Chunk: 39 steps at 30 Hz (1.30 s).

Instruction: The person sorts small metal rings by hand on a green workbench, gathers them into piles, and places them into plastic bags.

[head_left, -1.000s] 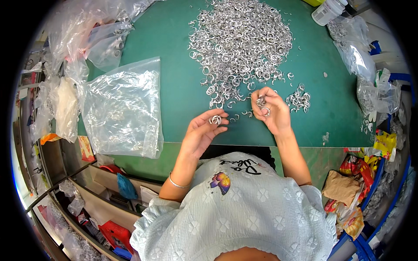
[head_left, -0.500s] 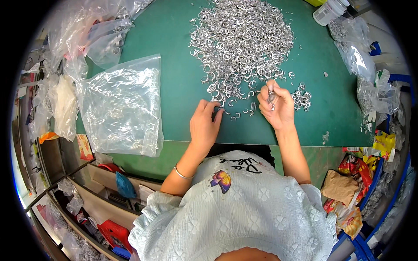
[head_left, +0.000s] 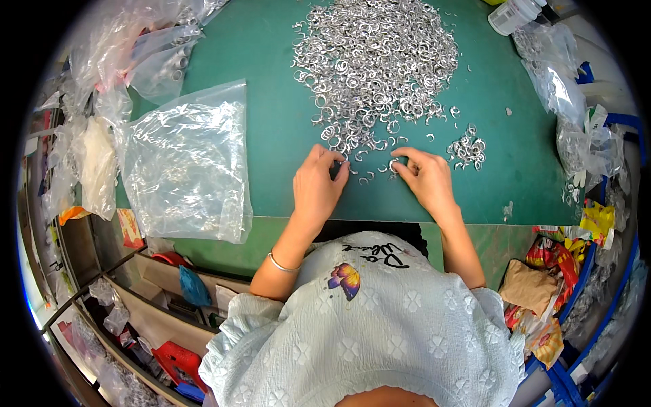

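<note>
Now the left hand (head_left: pixel 319 186) lies palm-down at the near edge of the metal ring pile (head_left: pixel 376 64), fingers curled on loose rings. Beside it, the right hand (head_left: pixel 424 180) pinches one ring (head_left: pixel 392 165). Left on the green table (head_left: pixel 271 122) lies a clear plastic bag (head_left: pixel 186 163).

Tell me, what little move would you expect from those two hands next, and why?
Probably the right hand carries the ring at its fingertips to the small cluster of rings on its right. That cluster lies apart from the big pile of rings, so it looks like a sorted lot. The left hand rests at the pile's near edge, seemingly ready to pick another.
</note>
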Tool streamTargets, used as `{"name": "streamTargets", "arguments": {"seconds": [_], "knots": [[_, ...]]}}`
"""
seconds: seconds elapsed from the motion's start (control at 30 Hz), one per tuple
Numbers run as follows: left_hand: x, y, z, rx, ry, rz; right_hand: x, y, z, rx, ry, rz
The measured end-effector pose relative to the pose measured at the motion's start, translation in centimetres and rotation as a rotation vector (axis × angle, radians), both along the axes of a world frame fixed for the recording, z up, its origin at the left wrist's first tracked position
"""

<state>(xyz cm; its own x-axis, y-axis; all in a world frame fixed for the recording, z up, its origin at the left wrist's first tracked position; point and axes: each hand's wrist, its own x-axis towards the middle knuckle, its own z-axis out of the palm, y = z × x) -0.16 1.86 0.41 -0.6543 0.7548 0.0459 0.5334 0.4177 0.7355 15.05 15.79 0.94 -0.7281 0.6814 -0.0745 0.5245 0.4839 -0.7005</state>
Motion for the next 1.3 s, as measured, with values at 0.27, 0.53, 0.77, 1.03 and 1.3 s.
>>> {"name": "streamTargets", "arguments": {"seconds": [0.27,0.53,0.77,1.03,1.3], "knots": [[-2.0,-1.4,0.0,0.230,-0.954,0.035,1.0,1.7,0.0,-0.932,0.568,-0.106],[-2.6,-2.1,0.5,0.481,-1.703,-0.059,0.5,1.6,-0.9,-1.590,0.912,-0.150],[-2.5,-3.1,-0.6,0.668,-1.698,-0.112,-1.7,-0.8,0.6,-1.045,0.471,-0.044],[-1.8,-3.5,0.8,0.431,-1.783,0.058,-2.7,-2.5,1.4,-1.143,0.600,-0.141],[2.7,-2.3,1.6,0.369,-2.048,0.187,-3.7,-5.4,2.2,-0.180,0.647,0.426]]}}
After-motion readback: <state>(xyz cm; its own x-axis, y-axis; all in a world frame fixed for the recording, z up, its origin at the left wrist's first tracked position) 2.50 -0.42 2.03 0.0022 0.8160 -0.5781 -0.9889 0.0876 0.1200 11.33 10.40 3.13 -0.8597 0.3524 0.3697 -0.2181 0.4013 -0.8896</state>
